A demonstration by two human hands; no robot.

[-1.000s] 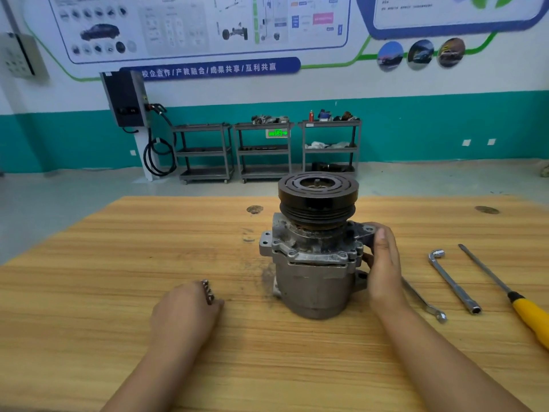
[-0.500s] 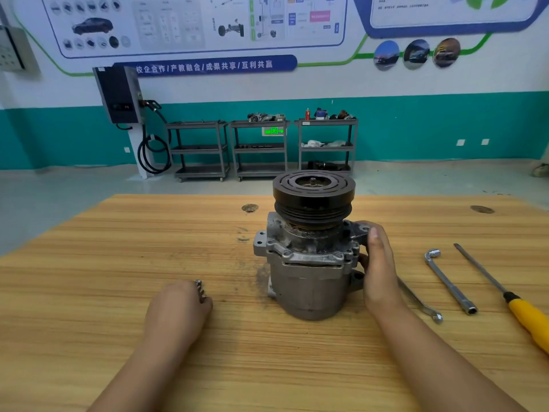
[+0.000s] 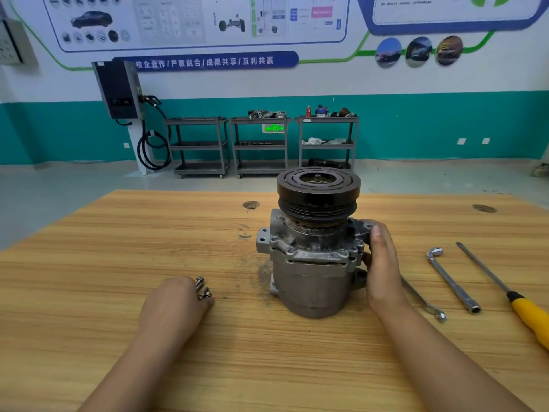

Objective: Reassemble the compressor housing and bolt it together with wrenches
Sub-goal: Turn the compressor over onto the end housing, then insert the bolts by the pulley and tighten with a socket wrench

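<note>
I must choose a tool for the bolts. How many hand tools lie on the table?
3, all right of the compressor: a flat wrench partly under the right hand, an L-shaped socket wrench, a yellow-handled screwdriver.

Right hand [image 3: 383,269] grips the upright compressor [image 3: 312,278]; left hand [image 3: 172,307] lies beside loose bolts [image 3: 203,289].

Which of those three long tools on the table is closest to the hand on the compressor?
The flat spanner: it disappears behind the right hand holding the compressor. The L-shaped socket wrench and yellow-handled screwdriver lie farther right, untouched.
</note>
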